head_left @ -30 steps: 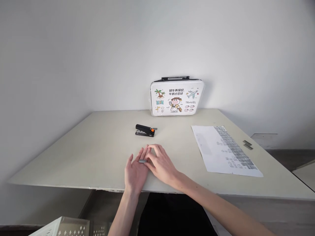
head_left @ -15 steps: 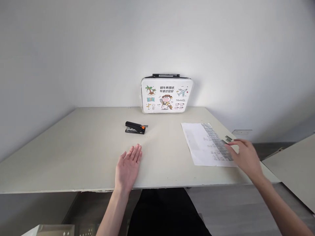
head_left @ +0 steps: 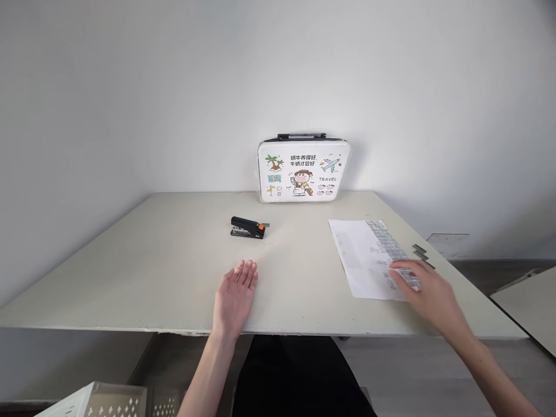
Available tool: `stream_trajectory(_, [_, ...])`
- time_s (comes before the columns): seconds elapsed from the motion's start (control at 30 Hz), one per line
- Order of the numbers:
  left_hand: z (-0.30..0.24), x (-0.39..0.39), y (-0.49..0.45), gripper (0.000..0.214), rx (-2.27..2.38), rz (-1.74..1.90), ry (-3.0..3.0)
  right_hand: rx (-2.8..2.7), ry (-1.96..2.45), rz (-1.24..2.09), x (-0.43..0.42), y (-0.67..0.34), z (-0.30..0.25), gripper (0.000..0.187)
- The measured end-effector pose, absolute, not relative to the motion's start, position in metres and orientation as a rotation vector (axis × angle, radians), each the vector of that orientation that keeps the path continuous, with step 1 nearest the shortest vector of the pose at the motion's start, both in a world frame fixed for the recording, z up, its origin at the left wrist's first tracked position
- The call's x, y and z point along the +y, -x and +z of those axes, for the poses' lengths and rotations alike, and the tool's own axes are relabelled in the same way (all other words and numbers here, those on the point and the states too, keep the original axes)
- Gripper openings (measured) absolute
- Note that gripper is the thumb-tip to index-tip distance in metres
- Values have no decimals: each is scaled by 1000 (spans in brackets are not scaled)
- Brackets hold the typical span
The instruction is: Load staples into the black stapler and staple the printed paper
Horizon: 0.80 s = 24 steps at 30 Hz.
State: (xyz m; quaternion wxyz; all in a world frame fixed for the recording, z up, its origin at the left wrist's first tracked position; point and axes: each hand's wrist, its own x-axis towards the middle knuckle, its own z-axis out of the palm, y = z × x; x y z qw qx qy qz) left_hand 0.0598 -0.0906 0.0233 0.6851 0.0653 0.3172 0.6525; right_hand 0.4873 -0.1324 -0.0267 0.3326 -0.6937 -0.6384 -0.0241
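Behind the far edge of your flat, cream-coloured table (head_left: 152,260), a plain, pale grey wall (head_left: 182,98) stands in soft light, dimmer past the left edge; beyond the right edge you see a pale rectangular wall plate (head_left: 449,238); below the near edge lies streaked grey flooring (head_left: 412,370)

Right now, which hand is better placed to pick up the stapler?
Probably the left hand: it is open, palm up, and closer to the stapler. The right hand is farther away, over the paper.
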Motion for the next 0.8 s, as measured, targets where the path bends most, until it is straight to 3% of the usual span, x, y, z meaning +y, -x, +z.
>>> stream_trajectory(0.2, [21, -92, -58, 24, 699, 1453, -166, -1815, 1720, 179, -133, -423, -25, 35])
stream_trajectory(0.6, [20, -93, -57, 24, 703, 1459, -160, -1899, 1839, 63, -142, -442, -49, 56])
stream_trajectory(0.8, [19, -93, -56, 23, 692, 1452, -188, -1958, 1851, 61, -142, -452, -62, 56])
